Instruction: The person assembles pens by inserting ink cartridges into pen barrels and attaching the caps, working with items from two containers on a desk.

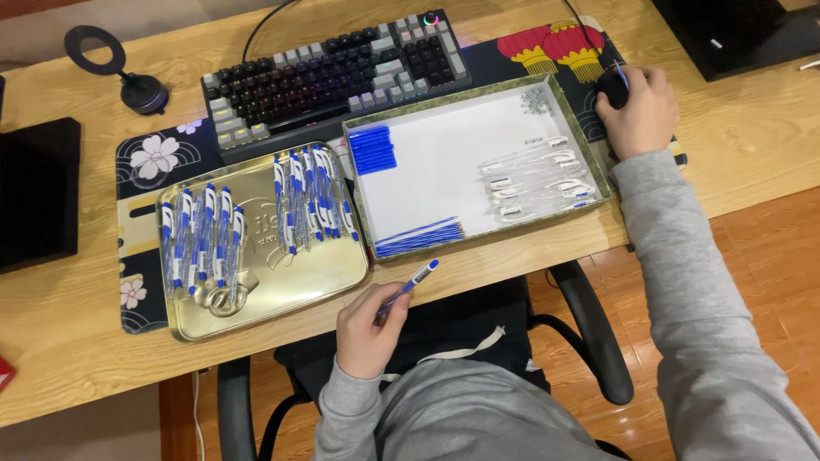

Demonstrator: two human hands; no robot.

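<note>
My left hand (366, 331) holds a blue and clear ballpoint pen (412, 283) at the desk's front edge, its tip pointing up and right toward the white box (444, 175). My right hand (642, 109) rests over a black computer mouse (612, 85) to the right of the box. In the box lie blue caps (372, 150), thin blue refills (420, 239), clear pen barrels (538, 177) and small springs (536, 100). A gold metal tray (290, 282) on the left carries two groups of assembled pens (202, 239).
A dark keyboard (333, 75) sits behind the tray and box on a patterned desk mat (141, 213). A black ring stand (128, 72) is at the back left, a black device (34, 192) at the left edge. A chair armrest (594, 333) is below the desk.
</note>
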